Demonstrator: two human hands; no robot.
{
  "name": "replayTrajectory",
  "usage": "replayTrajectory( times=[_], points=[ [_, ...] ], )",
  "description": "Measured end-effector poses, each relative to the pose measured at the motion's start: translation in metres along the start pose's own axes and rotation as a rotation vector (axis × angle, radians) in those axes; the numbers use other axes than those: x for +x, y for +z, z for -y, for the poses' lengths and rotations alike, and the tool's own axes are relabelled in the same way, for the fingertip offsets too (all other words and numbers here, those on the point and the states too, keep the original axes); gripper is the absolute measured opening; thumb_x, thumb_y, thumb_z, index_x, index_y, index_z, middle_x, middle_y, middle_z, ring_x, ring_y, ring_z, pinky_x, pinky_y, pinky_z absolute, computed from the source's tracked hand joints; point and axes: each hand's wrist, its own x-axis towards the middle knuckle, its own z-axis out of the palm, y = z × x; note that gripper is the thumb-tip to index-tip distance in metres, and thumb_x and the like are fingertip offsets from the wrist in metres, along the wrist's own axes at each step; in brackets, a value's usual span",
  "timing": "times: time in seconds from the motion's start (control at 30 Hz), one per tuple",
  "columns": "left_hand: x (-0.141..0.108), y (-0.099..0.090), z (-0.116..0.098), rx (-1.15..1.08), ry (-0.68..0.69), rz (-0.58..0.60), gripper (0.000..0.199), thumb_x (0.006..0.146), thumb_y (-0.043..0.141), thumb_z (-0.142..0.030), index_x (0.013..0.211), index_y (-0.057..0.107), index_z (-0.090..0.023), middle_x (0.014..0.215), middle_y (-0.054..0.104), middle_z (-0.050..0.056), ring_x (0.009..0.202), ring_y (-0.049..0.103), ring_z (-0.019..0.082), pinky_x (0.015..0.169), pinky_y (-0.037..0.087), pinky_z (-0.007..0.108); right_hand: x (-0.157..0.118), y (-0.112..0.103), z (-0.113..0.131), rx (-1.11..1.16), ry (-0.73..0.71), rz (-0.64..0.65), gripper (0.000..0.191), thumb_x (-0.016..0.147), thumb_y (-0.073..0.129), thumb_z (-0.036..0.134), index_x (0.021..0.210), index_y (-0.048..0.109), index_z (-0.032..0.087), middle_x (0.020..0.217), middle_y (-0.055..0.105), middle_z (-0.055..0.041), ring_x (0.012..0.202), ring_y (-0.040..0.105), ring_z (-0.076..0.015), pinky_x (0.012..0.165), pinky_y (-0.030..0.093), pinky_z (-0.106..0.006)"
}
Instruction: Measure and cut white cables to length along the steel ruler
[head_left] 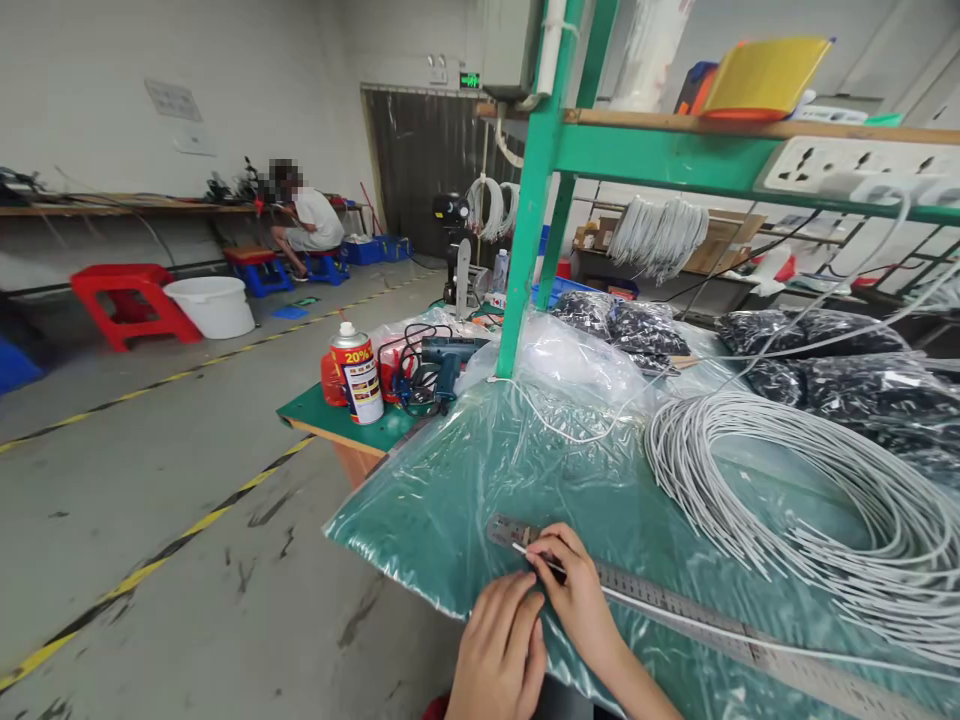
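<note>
A steel ruler (675,607) lies slantwise on plastic sheeting over the green table. Along it runs a thin white cable (720,630), its tip near the ruler's rounded far end. My right hand (574,595) pinches that cable close to its tip, thumb and fingers over the ruler. Just left of it, at the table's front edge, my left hand (501,640) has its fingers loosely bent with nothing visible in them; its palm side is hidden. A large coil of grey-white cables (697,490) rests to the right, many cut ends pointing toward me.
A green post (523,250) carries a shelf with a power strip (862,168). A spray can (358,375) and a dark heat gun (448,365) stand at the far left corner. Bags of black parts (862,390) lie behind the coil. A person (313,218) sits far off.
</note>
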Motion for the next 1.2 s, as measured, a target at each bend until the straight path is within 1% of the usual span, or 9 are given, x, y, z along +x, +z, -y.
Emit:
replayTrajectory(
  times=[0.13,0.2,0.3,0.4,0.5,0.7,0.8,0.93,1.2],
  points=[
    [0.000,0.014,0.003,0.116,-0.004,0.094,0.034,0.089,0.036,-0.016,0.119,0.052,-0.010,0.122,0.062,0.010,0.116,0.057,0.019,0.089,0.057,0.032,0.000,0.003,0.000,-0.034,0.016,-0.015,0.017,0.089,0.050,0.021,0.082,0.065,0.020,0.086,0.058,-0.0054,0.081,0.059,-0.0176,0.072,0.050,-0.028],
    [-0.002,0.020,0.004,0.133,-0.015,0.108,0.036,0.090,0.036,-0.017,0.122,0.049,-0.007,0.123,0.062,0.011,0.118,0.056,0.020,0.090,0.057,0.032,0.002,0.002,0.001,-0.048,0.022,-0.010,0.016,0.087,0.051,0.020,0.081,0.066,0.020,0.086,0.059,-0.0056,0.081,0.059,-0.0179,0.072,0.051,-0.029],
    [-0.005,0.024,0.005,0.127,-0.018,0.118,0.037,0.090,0.038,-0.018,0.124,0.048,-0.007,0.123,0.061,0.012,0.119,0.055,0.020,0.090,0.057,0.031,0.002,0.000,0.002,-0.045,0.047,0.003,0.016,0.086,0.051,0.019,0.081,0.067,0.020,0.086,0.059,-0.0057,0.081,0.060,-0.0181,0.072,0.051,-0.029],
    [-0.007,0.025,0.005,0.127,-0.018,0.116,0.038,0.090,0.039,-0.019,0.124,0.048,-0.008,0.123,0.062,0.012,0.118,0.056,0.020,0.089,0.058,0.031,0.001,0.000,0.002,-0.024,0.076,-0.008,0.017,0.087,0.052,0.021,0.080,0.067,0.020,0.085,0.058,-0.0056,0.080,0.059,-0.0179,0.072,0.050,-0.029],
    [-0.007,0.026,0.004,0.141,-0.007,0.096,0.037,0.089,0.038,-0.016,0.122,0.050,-0.007,0.121,0.063,0.011,0.117,0.057,0.019,0.090,0.057,0.031,0.000,0.000,0.002,-0.008,0.085,-0.023,0.018,0.088,0.053,0.026,0.080,0.068,0.020,0.085,0.058,-0.0058,0.080,0.059,-0.0180,0.072,0.050,-0.029],
    [-0.007,0.025,0.001,0.205,-0.004,0.060,0.036,0.088,0.035,-0.014,0.116,0.054,-0.006,0.118,0.065,0.010,0.114,0.058,0.021,0.088,0.056,0.033,0.001,0.000,0.002,0.050,0.151,-0.006,0.021,0.089,0.055,0.032,0.078,0.069,0.020,0.083,0.057,-0.0053,0.075,0.059,-0.0169,0.067,0.050,-0.027],
    [-0.007,0.025,0.000,0.194,-0.004,0.044,0.035,0.087,0.035,-0.012,0.114,0.055,-0.006,0.116,0.065,0.010,0.113,0.058,0.021,0.090,0.055,0.033,0.001,0.001,0.002,0.063,0.162,-0.014,0.021,0.089,0.054,0.031,0.078,0.069,0.020,0.083,0.058,-0.0051,0.076,0.059,-0.0171,0.067,0.050,-0.028],
    [-0.008,0.026,0.001,0.187,-0.008,0.031,0.035,0.087,0.035,-0.011,0.114,0.055,-0.004,0.115,0.066,0.010,0.113,0.058,0.020,0.091,0.054,0.033,0.003,0.002,0.003,0.055,0.141,-0.019,0.020,0.089,0.054,0.029,0.078,0.068,0.020,0.083,0.058,-0.0052,0.076,0.059,-0.0175,0.067,0.050,-0.028],
    [-0.009,0.027,0.001,0.184,-0.016,0.047,0.036,0.087,0.037,-0.012,0.117,0.054,-0.005,0.117,0.064,0.011,0.116,0.056,0.020,0.094,0.052,0.033,0.007,0.002,0.006,0.018,0.118,0.006,0.020,0.089,0.051,0.023,0.078,0.068,0.020,0.083,0.059,-0.0053,0.079,0.059,-0.0174,0.070,0.050,-0.029]
  ],
)
